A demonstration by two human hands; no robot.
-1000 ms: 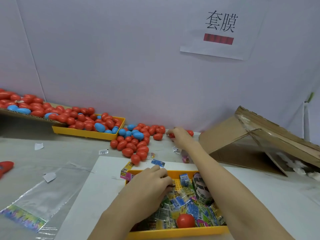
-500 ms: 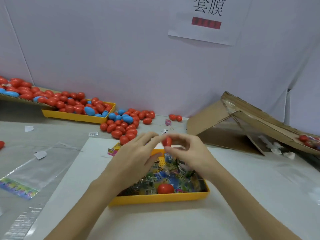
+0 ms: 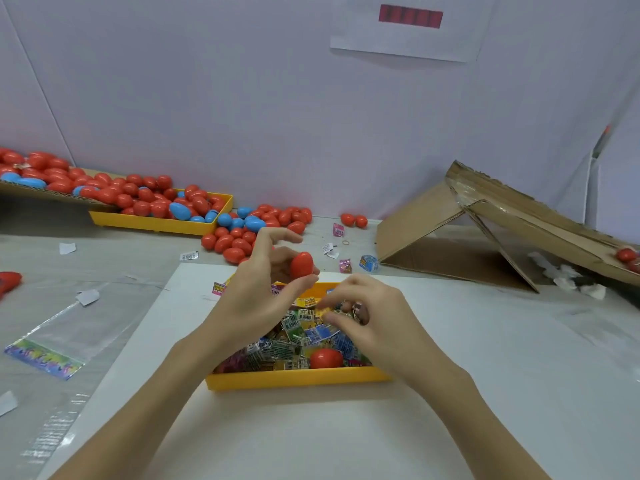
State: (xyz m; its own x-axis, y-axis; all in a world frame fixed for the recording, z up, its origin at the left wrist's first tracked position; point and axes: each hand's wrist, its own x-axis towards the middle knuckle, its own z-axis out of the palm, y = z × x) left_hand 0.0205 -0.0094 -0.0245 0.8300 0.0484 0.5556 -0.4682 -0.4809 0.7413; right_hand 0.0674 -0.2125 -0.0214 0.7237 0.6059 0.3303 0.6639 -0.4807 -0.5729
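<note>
My left hand [image 3: 256, 296] gripping a red egg [image 3: 302, 265] above the yellow tray [image 3: 294, 380], right hand [image 3: 369, 318] curled over packets [image 3: 294, 341], grip unclear

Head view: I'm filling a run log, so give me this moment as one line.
left hand: holds red egg | right hand: fingers among packets in yellow tray, grip unclear

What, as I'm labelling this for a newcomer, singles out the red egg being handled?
Start at the white board in the foreground, where a yellow tray of printed packets sits. Above its far edge the left hand holds the red egg. It alone is in a hand; the other eggs lie loose.
</note>
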